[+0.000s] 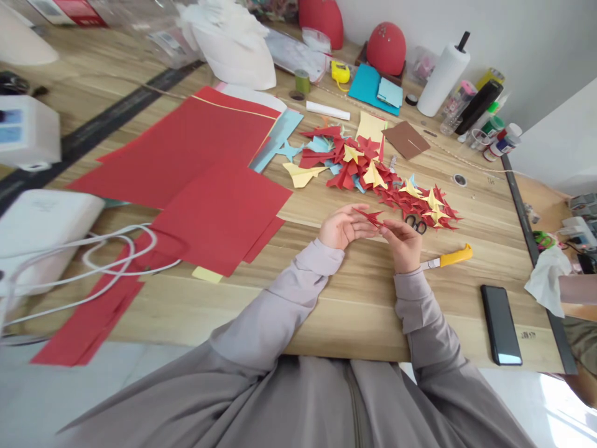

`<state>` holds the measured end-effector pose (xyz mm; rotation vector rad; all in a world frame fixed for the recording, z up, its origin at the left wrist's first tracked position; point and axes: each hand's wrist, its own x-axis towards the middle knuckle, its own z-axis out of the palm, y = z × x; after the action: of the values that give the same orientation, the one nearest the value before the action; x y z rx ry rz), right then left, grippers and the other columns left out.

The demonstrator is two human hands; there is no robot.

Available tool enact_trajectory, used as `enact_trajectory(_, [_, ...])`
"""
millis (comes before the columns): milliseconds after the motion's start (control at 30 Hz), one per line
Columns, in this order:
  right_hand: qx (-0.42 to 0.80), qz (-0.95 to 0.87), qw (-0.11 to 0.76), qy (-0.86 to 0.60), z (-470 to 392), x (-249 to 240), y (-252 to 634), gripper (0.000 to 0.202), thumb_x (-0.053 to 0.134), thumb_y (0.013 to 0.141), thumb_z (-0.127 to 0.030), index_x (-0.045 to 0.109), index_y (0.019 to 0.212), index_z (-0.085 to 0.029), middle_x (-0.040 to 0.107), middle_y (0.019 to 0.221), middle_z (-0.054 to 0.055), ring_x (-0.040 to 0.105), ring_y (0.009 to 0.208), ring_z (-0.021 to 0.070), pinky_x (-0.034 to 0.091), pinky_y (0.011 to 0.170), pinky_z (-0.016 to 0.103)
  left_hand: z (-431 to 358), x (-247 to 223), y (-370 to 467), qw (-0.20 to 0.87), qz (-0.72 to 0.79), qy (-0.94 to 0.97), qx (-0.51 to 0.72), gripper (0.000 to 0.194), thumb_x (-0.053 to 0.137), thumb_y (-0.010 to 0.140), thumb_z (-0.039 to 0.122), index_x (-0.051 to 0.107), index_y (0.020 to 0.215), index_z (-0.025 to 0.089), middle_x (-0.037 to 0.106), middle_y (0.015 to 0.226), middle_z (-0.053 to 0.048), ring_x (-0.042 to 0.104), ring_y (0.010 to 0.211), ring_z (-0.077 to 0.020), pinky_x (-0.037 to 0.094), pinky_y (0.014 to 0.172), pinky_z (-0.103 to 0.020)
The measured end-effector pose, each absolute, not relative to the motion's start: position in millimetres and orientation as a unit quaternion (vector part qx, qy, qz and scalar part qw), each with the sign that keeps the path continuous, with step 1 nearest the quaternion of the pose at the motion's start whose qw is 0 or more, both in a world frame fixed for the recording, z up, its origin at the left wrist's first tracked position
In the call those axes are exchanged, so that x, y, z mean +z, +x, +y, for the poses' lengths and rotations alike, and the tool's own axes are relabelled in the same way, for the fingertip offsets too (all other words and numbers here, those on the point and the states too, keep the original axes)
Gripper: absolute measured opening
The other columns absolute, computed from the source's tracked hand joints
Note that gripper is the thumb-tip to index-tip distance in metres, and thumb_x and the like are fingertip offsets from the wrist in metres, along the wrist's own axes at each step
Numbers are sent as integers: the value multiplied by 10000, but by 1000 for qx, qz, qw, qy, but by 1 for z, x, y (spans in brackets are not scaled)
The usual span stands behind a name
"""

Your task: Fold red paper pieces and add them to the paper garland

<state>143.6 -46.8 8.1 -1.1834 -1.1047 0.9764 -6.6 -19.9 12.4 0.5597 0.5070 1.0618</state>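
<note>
Between my two hands is a small folded red paper star (372, 217) with pointed tips. My left hand (344, 228) has its palm turned up, the star lying against its fingers near the thumb. The thumb and fingertips of my right hand (403, 244) pinch the star's right side. Just beyond the hands lies a heap of folded paper stars (368, 163), mostly red, with some yellow and light blue. Black-handled scissors (416, 224) rest beside my right hand, partly hidden. A yellow utility knife (450, 256) lies to its right.
Large red paper sheets (200, 143) cover the left, near a white device (44, 233) with looped cable. A phone (501, 323) lies front right. Brown paper (407, 139), a tape measure (340, 73) and bottles (502, 144) stand behind. Another person's arm (578, 289) shows at right.
</note>
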Motion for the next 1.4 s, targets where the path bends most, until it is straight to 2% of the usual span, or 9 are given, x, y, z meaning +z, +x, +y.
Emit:
enact_trajectory(133, [405, -487, 588, -503, -48, 9, 145, 161, 727, 628, -233, 678, 778, -200, 695, 753, 14, 644, 696, 158, 520, 692, 313, -22, 6, -3, 746, 254, 324, 524, 444, 706, 491, 72, 610, 921, 128, 698, 826, -70, 660, 772, -215, 528, 711, -367])
enact_trajectory(267, [346, -568, 554, -501, -51, 11, 147, 136, 689, 680, -225, 686, 815, -214, 689, 807, 23, 636, 737, 157, 512, 710, 301, -22, 0, 3, 674, 299, 396, 548, 321, 769, 478, 126, 646, 775, 118, 698, 796, -70, 655, 720, -186, 526, 724, -344])
enact_trajectory(400, [325, -607, 539, -486, -53, 14, 148, 163, 682, 694, -223, 687, 857, -234, 692, 831, 20, 632, 767, 160, 508, 732, 299, -21, 2, 1, 632, 350, 431, 541, 278, 791, 455, 189, 645, 680, 120, 700, 723, -57, 657, 693, -186, 528, 735, -351])
enact_trajectory(633, [301, -629, 521, -492, -52, 15, 149, 182, 684, 700, -239, 673, 881, -221, 686, 822, 35, 627, 754, 165, 508, 731, 314, -24, 12, -3, 618, 346, 471, 526, 201, 766, 503, 201, 650, 647, 123, 706, 757, -69, 658, 727, -191, 535, 710, -330])
enact_trajectory(900, [244, -684, 491, -481, -54, 25, 149, 113, 628, 753, -221, 679, 854, -217, 681, 812, 38, 617, 760, 163, 501, 723, 314, -24, 12, -4, 616, 350, 470, 527, 195, 764, 497, 194, 647, 637, 127, 700, 724, -52, 655, 705, -178, 538, 716, -329])
enact_trajectory(1400, [207, -706, 478, -480, -54, 27, 150, 68, 614, 761, -203, 675, 792, -209, 682, 762, 38, 627, 730, 166, 498, 695, 308, -26, 14, -6, 604, 356, 489, 520, 171, 747, 523, 194, 654, 649, 127, 697, 727, -58, 648, 694, -175, 532, 714, -333])
